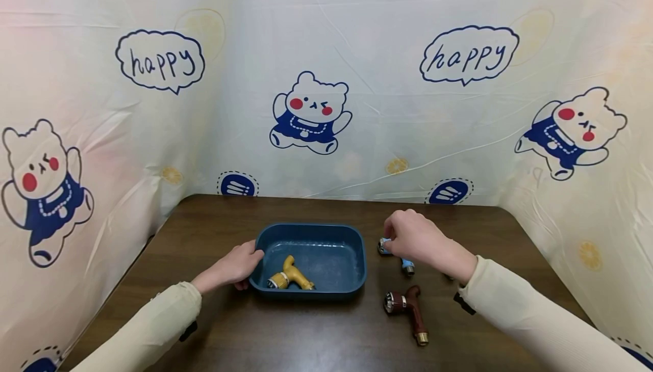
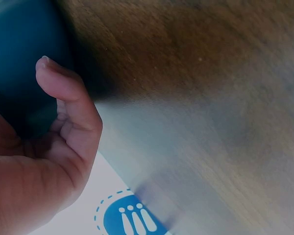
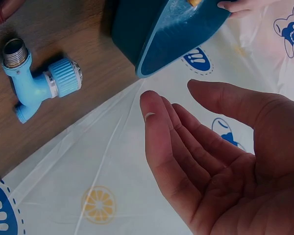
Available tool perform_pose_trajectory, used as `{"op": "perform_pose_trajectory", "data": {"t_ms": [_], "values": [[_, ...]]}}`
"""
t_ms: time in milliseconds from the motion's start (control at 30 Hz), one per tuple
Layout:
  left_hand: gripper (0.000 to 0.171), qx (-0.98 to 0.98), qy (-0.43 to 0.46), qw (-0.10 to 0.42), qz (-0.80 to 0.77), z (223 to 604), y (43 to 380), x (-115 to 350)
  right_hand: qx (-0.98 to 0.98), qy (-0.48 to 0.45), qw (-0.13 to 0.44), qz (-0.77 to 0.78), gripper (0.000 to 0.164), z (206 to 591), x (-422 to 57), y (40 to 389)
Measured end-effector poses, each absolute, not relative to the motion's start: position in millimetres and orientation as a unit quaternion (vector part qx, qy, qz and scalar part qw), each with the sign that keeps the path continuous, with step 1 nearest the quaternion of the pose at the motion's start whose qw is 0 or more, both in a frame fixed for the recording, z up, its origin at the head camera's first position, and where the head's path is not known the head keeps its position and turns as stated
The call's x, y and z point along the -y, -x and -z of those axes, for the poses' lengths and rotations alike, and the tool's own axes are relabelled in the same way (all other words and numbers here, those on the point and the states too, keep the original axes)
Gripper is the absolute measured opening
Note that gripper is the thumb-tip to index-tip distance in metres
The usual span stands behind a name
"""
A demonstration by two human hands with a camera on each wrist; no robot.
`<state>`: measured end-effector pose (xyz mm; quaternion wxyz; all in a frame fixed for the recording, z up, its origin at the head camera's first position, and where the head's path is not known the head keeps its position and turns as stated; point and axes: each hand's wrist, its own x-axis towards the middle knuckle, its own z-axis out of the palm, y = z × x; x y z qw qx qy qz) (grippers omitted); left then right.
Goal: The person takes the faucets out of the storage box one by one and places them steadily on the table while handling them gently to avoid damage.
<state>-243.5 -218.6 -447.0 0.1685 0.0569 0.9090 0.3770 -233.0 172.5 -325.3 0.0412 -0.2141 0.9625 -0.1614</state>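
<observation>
My left hand [image 1: 237,264] grips the left rim of a dark blue plastic basin [image 1: 336,291], its thumb over the edge and its fingers outside. Inside the basin, at the lower left, lies a yellow tap [image 1: 289,274]. To the right of the basin, my right hand [image 1: 415,237] hovers over a light blue tap [image 3: 32,90] that it partly covers in the head view. In the right wrist view that tap lies apart from the hand, whose thumb and fingers are spread with nothing between them. A dark red-brown tap [image 1: 414,311] lies nearer on the table.
Part of a small dark object [image 1: 448,277] shows beside the right wrist, mostly hidden by it. Everything stands on a brown wooden table [image 1: 306,338]. A pale printed cloth [image 1: 388,32] with bears and lettering hangs behind the table and along both sides.
</observation>
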Motion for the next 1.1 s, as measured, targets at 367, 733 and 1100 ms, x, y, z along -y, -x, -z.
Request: {"op": "perform_pose_trajectory", "data": {"t_ms": [367, 733, 1100], "values": [[0.036, -0.911, -0.053, 0.16, -0.377, 450, 243, 219, -0.958, 0.235, 0.043, 0.158, 0.008, 324, -160, 234], [0.036, -0.909, -0.062, 0.16, -0.38, 449, 241, 219, -0.959, 0.225, 0.062, 0.16, 0.004, 330, -149, 243], [0.038, -0.907, -0.059, 0.169, -0.382, 448, 243, 219, -0.956, 0.244, 0.056, 0.153, 0.006, 336, -140, 252]]}}
